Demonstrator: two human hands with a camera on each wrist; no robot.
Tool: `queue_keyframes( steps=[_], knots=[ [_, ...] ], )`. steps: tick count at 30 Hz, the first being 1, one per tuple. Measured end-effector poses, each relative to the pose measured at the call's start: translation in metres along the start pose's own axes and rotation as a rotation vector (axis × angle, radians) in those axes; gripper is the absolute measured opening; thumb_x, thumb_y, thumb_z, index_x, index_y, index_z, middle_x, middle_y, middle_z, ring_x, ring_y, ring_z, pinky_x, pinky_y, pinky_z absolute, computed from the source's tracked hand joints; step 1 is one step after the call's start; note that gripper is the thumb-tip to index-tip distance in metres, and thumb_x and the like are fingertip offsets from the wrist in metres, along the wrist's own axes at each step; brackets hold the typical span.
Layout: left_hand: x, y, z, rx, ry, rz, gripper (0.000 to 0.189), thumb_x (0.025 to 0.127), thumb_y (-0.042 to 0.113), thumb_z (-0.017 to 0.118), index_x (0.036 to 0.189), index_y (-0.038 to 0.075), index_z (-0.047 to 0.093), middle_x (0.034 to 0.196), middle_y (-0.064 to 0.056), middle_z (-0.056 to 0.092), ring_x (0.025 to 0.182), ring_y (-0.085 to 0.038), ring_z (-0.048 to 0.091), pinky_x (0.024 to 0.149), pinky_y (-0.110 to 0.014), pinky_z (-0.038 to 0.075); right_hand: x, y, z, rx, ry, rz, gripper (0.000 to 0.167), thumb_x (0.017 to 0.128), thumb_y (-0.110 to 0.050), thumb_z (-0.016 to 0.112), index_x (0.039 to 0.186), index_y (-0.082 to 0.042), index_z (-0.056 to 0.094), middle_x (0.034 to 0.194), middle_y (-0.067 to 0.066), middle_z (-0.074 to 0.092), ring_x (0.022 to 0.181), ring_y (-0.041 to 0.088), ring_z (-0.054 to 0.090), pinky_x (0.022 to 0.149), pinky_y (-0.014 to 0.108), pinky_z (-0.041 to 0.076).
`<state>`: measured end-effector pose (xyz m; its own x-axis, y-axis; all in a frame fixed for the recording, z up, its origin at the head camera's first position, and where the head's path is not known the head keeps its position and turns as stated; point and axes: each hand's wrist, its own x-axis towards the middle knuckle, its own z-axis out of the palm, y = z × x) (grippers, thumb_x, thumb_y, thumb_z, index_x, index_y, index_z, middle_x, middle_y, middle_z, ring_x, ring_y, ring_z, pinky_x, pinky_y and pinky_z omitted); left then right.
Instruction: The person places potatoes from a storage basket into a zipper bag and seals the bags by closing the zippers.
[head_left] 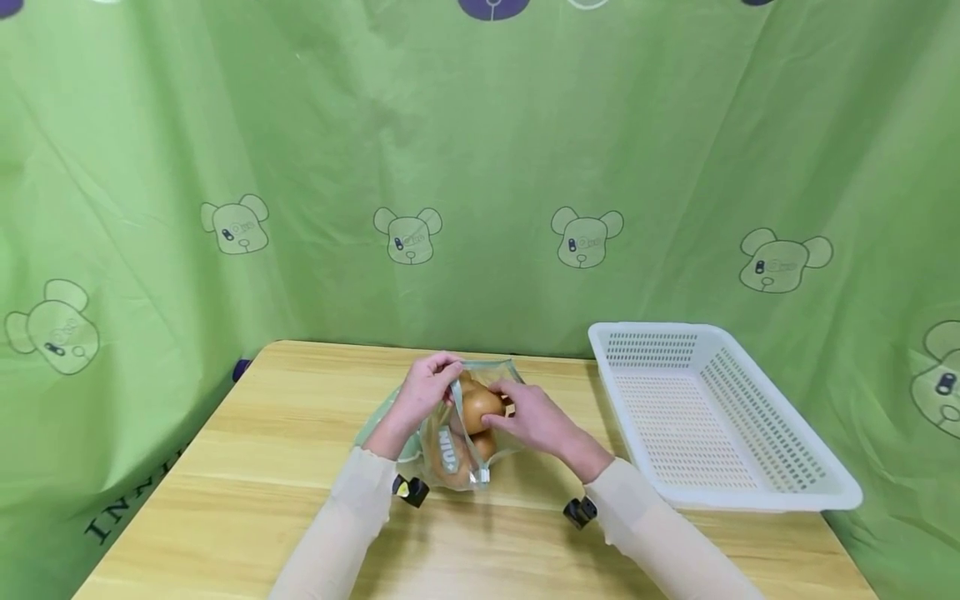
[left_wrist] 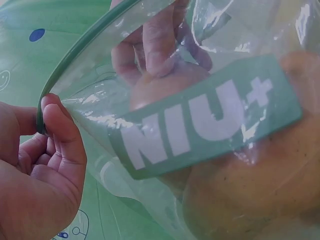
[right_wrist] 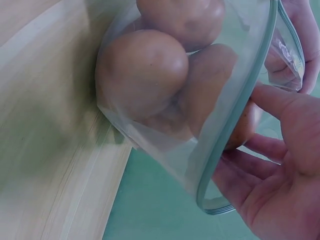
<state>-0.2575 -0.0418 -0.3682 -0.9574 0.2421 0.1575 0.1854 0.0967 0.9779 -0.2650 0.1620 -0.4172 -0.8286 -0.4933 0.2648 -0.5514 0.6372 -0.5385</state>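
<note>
A clear zip bag [head_left: 447, 454] with green edging and a NIU+ label stands at the middle of the table, its mouth spread apart. Several round brown pears [right_wrist: 142, 67] fill its lower part. My left hand [head_left: 429, 387] pinches the rim at the mouth; thumb and fingers close on the green edge [left_wrist: 56, 75] in the left wrist view. With the fingers of my right hand [head_left: 534, 418] inside the mouth, I grip one brown pear [head_left: 480, 408] just within the opening. Seen from the right wrist, the bag's rim [right_wrist: 239, 112] partly hides that pear.
A white perforated plastic basket [head_left: 651, 450] stands on the right side of the wooden table [head_left: 262, 450]. Behind the table hangs a green curtain [head_left: 495, 300] printed with bear heads. Dark wrist cameras [head_left: 579, 512] sit under both sleeves.
</note>
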Motion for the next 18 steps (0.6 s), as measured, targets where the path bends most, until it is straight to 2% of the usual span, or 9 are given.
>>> queue_keyframes(
  steps=[5,10,18],
  knots=[
    [0.000,0.001,0.000,-0.010,0.004,0.002,0.023,0.097,0.004,0.050,0.109,-0.012,0.059,0.069,-0.003,0.052,0.052,-0.011,0.048,0.050,-0.024,0.046,-0.002,-0.001,-0.001,-0.125,0.026,-0.076,0.041,0.084,-0.021,0.074,0.118,-0.002,0.061,0.109,0.007,0.064,0.094,0.019,0.061,0.079,0.034,0.052],
    [-0.001,0.001,0.000,-0.019,0.010,-0.001,0.023,0.097,0.004,0.050,0.109,-0.012,0.059,0.068,-0.003,0.052,0.053,-0.011,0.048,0.051,-0.023,0.047,-0.007,-0.004,-0.006,-0.176,0.051,-0.103,0.044,0.082,-0.021,0.075,0.119,-0.001,0.061,0.115,0.011,0.062,0.102,0.024,0.059,0.087,0.038,0.050],
    [0.000,0.001,0.002,-0.038,0.017,-0.004,0.021,0.096,0.003,0.050,0.107,-0.013,0.059,0.066,-0.003,0.052,0.052,-0.011,0.049,0.052,-0.023,0.048,-0.019,-0.007,-0.015,-0.153,0.101,-0.113,0.039,0.081,-0.015,0.075,0.115,-0.002,0.062,0.107,0.011,0.063,0.092,0.025,0.061,0.077,0.037,0.053]
  ],
)
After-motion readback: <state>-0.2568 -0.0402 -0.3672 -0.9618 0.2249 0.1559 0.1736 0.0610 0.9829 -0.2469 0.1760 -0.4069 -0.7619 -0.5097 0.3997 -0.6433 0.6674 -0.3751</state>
